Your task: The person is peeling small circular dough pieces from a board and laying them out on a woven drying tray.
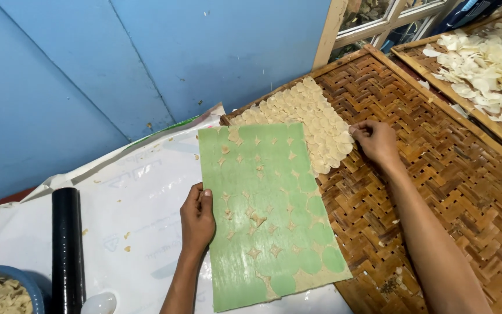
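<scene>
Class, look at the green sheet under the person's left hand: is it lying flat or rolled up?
Flat. The green sheet lies spread, partly over the woven bamboo tray, with the left hand at its edge.

— Where does the single view look from?

— From the person's head, angled steeply down and forward over the work surface, so the forearms enter from the bottom edge and the left hand and right hand sit near mid-frame.

— How near is it?

— Close: about arm's reach. The green sheet fills the centre, the woven bamboo tray runs off to the right, and the blue wall closes the top left.

— Any second view to compare?

— None; only the head camera, tilted slightly, so edges run diagonally.
</scene>
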